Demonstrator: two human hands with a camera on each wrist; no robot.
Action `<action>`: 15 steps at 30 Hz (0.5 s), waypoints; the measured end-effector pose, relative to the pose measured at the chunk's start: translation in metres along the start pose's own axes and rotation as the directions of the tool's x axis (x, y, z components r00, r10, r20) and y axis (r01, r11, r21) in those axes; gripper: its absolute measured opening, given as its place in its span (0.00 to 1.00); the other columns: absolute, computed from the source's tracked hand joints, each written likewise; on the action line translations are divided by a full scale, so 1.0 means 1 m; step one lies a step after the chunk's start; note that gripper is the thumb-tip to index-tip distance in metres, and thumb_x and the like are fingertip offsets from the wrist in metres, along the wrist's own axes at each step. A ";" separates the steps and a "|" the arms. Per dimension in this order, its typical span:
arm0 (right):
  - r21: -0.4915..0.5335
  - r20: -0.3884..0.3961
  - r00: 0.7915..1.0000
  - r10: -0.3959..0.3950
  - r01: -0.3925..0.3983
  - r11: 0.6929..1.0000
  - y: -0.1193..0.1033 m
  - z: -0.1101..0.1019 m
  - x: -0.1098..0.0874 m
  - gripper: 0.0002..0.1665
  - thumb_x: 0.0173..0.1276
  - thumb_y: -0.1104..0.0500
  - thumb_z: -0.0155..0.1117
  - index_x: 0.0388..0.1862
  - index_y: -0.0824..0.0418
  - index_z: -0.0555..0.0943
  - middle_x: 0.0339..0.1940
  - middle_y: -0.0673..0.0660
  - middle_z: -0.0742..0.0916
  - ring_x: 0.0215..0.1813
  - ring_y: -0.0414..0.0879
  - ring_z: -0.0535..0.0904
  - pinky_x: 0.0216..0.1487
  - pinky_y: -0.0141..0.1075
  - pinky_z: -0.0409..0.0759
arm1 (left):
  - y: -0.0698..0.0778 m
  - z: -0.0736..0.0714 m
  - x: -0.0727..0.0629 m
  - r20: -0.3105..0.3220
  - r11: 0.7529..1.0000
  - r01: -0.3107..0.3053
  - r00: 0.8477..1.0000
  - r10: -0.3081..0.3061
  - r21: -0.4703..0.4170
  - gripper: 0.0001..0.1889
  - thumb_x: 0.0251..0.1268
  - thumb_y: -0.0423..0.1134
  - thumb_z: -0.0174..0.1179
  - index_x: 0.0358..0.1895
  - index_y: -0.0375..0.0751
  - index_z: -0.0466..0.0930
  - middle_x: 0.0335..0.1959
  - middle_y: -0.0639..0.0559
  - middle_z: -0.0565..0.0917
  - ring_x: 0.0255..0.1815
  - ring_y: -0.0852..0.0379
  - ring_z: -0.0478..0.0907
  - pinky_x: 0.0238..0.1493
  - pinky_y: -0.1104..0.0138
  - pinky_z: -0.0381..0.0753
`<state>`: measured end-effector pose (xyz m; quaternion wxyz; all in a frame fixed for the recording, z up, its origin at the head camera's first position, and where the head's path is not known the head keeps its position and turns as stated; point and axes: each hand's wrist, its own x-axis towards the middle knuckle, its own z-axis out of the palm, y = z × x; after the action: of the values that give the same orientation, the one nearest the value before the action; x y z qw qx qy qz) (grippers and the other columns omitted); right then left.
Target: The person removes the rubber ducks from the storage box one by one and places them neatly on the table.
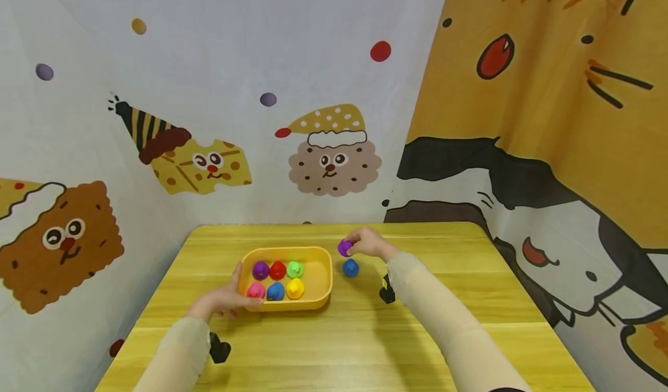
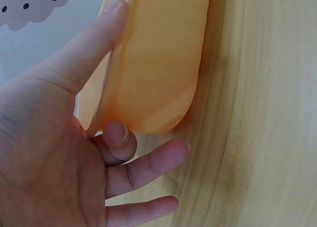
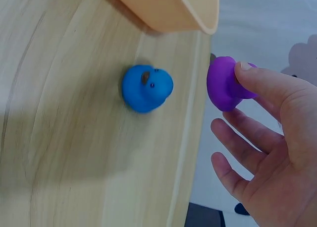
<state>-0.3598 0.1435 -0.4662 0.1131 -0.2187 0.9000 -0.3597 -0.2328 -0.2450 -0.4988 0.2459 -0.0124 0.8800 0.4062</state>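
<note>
My right hand (image 1: 369,243) pinches a purple rubber duck (image 3: 223,83) between thumb and fingers, off the right end of the yellow plastic box (image 1: 315,305). Just below that duck in the head view, a blue rubber duck (image 1: 351,268) sits on the table; the right wrist view shows its dark beak. My left hand (image 1: 227,299) holds the box by its left end, thumb along the front rim and a finger round the corner, other fingers spread loosely. Inside the box, purple, red (image 1: 278,270) and green ducks stand behind pink, blue and yellow (image 1: 295,288) ones, towards the left.
The box stands on a wood-grain table (image 1: 365,340). Behind and to the right hang printed cloths (image 1: 323,50) with cartoon figures, close to the table's back edge. Small black devices (image 1: 220,348) hang at both wrists.
</note>
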 end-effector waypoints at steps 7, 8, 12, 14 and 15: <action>0.017 -0.011 0.999 -0.033 0.033 0.999 0.014 -0.012 -0.012 0.18 0.57 0.62 0.72 0.47 0.68 0.85 0.40 0.57 0.88 0.41 0.46 0.83 0.46 0.40 0.79 | -0.002 0.001 -0.001 -0.003 1.000 -0.010 1.000 0.010 -0.019 0.69 0.55 0.55 0.70 0.73 0.44 0.13 0.71 0.20 0.44 0.27 0.41 0.77 0.26 0.59 0.76; 0.025 -0.015 1.000 -0.023 0.023 0.999 0.017 -0.012 -0.013 0.18 0.57 0.63 0.71 0.47 0.69 0.84 0.40 0.57 0.88 0.41 0.46 0.83 0.47 0.41 0.79 | -0.001 0.001 -0.001 -0.002 1.000 -0.011 1.000 0.011 -0.020 0.69 0.54 0.55 0.70 0.73 0.45 0.13 0.71 0.20 0.44 0.28 0.41 0.77 0.27 0.58 0.76; 0.052 -0.041 0.997 0.063 -0.061 0.997 0.021 -0.014 -0.020 0.17 0.58 0.67 0.69 0.48 0.69 0.84 0.42 0.59 0.88 0.43 0.48 0.83 0.49 0.42 0.79 | 0.001 0.001 -0.001 0.008 1.000 -0.020 1.000 0.020 -0.022 0.68 0.55 0.55 0.70 0.73 0.44 0.13 0.71 0.19 0.42 0.29 0.40 0.77 0.29 0.57 0.77; 0.047 -0.052 0.996 0.078 -0.076 0.996 0.023 -0.015 -0.023 0.17 0.59 0.68 0.69 0.49 0.69 0.84 0.42 0.59 0.87 0.44 0.48 0.82 0.50 0.42 0.78 | 0.001 0.002 0.000 0.010 1.000 -0.017 1.000 0.017 -0.022 0.68 0.55 0.55 0.70 0.73 0.44 0.13 0.71 0.20 0.42 0.30 0.41 0.77 0.30 0.56 0.77; 0.045 -0.055 0.996 0.075 -0.073 0.996 0.024 -0.015 -0.024 0.17 0.59 0.68 0.69 0.49 0.69 0.83 0.42 0.59 0.87 0.44 0.48 0.82 0.49 0.42 0.78 | 0.001 0.002 0.001 0.011 1.000 -0.016 1.000 0.016 -0.020 0.68 0.55 0.55 0.70 0.73 0.44 0.13 0.72 0.20 0.41 0.31 0.41 0.77 0.31 0.55 0.77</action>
<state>-0.3518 0.1795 -0.4710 0.1053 -0.1726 0.9024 -0.3806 -0.2330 -0.2426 -0.4991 0.2473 -0.0056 0.8746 0.4169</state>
